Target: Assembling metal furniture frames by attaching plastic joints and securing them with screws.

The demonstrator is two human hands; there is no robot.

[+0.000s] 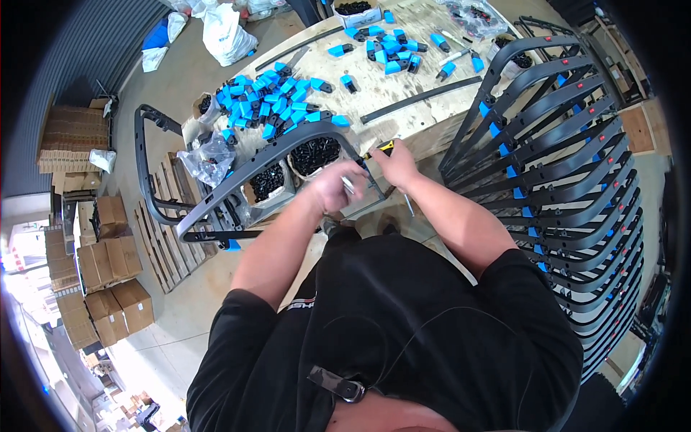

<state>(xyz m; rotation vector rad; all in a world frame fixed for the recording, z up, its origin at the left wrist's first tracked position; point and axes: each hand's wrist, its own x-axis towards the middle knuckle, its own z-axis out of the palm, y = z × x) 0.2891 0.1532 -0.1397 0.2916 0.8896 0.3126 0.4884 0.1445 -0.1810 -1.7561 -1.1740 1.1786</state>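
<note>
My right hand (394, 167) is closed round a tool with a yellow-and-black handle (384, 147); its exact kind does not show. Just left of it, my left hand (338, 187) is curled and slightly blurred, with a small silvery piece (350, 185) at its fingers that I cannot make out. A curved black tubular frame (270, 153) lies along the near left side of the table, its bent end close to both hands. Behind my left hand, a tub of small black parts (314, 157) stands beside another tub of black parts (267, 183).
Blue-and-black end pieces (270, 101) are heaped on the worn wooden table (425, 119). A dark bar (421, 99) lies near its edge. Many black frames (576, 183) stand stacked at the right. A wooden pallet (162, 237) and cardboard boxes (108, 263) are on the left floor.
</note>
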